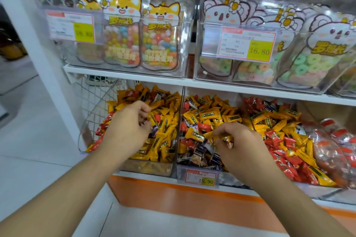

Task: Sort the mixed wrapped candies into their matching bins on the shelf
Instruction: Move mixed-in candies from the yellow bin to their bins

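Three clear bins sit side by side on the lower shelf. The left bin (146, 169) is mostly yellow wrapped candies (163, 140) with a few red and dark ones. The middle bin (180, 169) mixes yellow, red and dark purple candies (200, 150). The right bin (319, 190) holds red candies (289, 161) and yellow ones. My left hand (129, 125) is over the left bin, fingers curled round a yellow candy and a dark-wrapped one. My right hand (238, 144) is over the middle bin, pinching a small yellow-brown candy (228, 140).
The upper shelf (123, 75) carries clear boxes of bagged jelly beans (121, 44) and ring gummies (308, 67) with price tags. A wire basket (96, 106) hangs left of the bins. A white upright post (38, 44) stands at the left. A price tag (200, 177) fronts the middle bin.
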Demonstrator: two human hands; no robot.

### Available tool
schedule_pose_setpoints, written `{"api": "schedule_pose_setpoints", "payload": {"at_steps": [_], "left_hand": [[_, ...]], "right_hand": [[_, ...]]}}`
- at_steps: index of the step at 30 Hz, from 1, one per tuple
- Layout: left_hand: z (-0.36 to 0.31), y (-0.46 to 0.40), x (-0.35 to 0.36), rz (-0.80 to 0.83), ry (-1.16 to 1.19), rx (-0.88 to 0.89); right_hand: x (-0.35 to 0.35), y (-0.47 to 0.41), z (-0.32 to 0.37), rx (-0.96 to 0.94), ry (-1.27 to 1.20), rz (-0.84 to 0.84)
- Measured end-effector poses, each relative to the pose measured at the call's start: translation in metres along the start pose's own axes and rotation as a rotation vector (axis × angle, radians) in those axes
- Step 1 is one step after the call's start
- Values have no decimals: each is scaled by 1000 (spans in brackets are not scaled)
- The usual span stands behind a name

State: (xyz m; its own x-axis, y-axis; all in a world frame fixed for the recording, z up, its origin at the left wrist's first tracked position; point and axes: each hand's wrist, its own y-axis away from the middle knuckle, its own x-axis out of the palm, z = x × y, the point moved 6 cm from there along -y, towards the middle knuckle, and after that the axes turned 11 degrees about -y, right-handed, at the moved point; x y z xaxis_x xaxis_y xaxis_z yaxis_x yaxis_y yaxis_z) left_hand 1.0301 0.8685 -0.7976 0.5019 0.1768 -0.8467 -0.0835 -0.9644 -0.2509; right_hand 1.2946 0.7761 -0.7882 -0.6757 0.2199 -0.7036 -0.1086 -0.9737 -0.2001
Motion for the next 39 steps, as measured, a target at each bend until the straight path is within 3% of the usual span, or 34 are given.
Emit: {"api": "schedule_pose_setpoints", "payload": {"at_steps": [3, 6, 16, 31, 39], "left_hand": [[29, -5, 11, 73, -182, -56], [40, -7, 23, 163, -223, -79], [37, -14, 26, 87, -220, -123], [26, -7, -15, 15, 125, -105], [-28, 13, -20, 135, 446, -6]], "right_hand": [[6, -1, -1, -11, 9, 0], [11, -3, 0, -14, 7, 5], [26, -5, 6, 19, 6, 47], [28, -6, 13, 6, 4, 61], [20, 0, 17, -63, -155, 36]]}}
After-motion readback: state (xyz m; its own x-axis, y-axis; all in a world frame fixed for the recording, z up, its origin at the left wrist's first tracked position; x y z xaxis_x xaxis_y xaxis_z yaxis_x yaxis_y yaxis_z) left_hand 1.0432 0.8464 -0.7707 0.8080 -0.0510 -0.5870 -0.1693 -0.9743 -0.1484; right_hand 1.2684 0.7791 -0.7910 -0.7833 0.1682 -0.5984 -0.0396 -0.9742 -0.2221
